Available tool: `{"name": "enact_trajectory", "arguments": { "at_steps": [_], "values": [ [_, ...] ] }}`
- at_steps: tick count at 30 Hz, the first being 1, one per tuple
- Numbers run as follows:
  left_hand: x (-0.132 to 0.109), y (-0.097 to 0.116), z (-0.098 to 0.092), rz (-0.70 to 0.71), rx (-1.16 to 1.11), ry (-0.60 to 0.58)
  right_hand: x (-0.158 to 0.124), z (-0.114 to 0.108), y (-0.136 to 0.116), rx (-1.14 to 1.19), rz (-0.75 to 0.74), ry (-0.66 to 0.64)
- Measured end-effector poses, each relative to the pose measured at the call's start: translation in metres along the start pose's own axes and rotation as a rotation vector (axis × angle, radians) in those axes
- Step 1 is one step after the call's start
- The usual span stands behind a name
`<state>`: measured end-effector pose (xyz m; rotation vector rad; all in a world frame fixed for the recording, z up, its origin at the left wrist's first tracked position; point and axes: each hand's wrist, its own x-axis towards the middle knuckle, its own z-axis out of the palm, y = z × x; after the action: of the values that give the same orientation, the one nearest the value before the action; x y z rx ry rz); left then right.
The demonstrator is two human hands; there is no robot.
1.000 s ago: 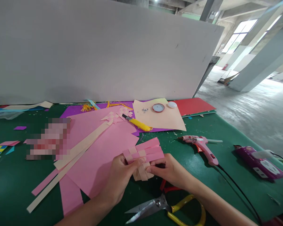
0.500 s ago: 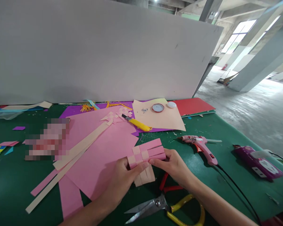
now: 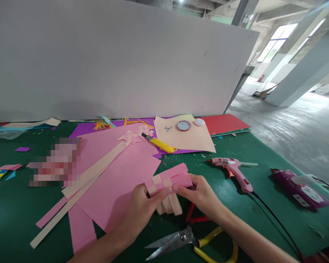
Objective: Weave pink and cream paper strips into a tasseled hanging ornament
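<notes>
Head view: the left hand [image 3: 141, 204] and right hand [image 3: 205, 191] gripped a woven paper piece [image 3: 164, 179]

The pink and cream woven paper piece was between the two hands, above the worktop [image 3: 265, 164]. The left hand pinched its left end and lower edge; the right hand pinched the right end, and the thumbs nearly met along the lower edge. Cream strip ends [image 3: 171, 204] hung below the thumbs.

Just below the right hand lay scissors [image 3: 185, 235], blades slightly apart and pointing left, with a yellow handle loop and red handle parts. Beyond and left of the left hand were pink sheets [image 3: 128, 171], with long cream strips [image 3: 95, 168] across them.

Farther ahead of the hands were a yellow cutter [image 3: 164, 145] and a cream sheet [image 3: 192, 140]. On that sheet sat a red-rimmed round container [image 3: 183, 125], its markings too small to read, near a white domed object [image 3: 199, 122].

To the right of the right hand lay a pink glue gun [image 3: 237, 170]; its pale label was illegible. Farther right, a purple device [image 3: 300, 190] carried white panels whose details could not be read. Well left of the left hand, pixelation hid the face of a flat object [image 3: 56, 160], along with any lettering.
</notes>
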<state>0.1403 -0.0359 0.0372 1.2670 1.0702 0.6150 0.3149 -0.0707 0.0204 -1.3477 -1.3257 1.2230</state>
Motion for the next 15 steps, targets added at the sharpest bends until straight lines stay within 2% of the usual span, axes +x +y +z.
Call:
{"name": "enact_trajectory", "arguments": {
  "at_steps": [4,9,12,15],
  "values": [
    [0.002,-0.009,-0.002,-0.001,-0.059,-0.040,0.001,-0.001,-0.001,0.009,0.000,-0.002],
    [0.006,-0.005,-0.011,-0.064,0.001,-0.099,0.004,-0.008,0.000,0.044,0.033,0.031],
    [0.011,-0.001,-0.018,-0.137,0.096,-0.063,0.006,-0.013,0.000,-0.073,0.044,0.070],
    [0.016,0.000,-0.024,-0.169,0.157,-0.117,0.009,-0.016,0.002,-0.255,0.025,0.146]
  ]
}}
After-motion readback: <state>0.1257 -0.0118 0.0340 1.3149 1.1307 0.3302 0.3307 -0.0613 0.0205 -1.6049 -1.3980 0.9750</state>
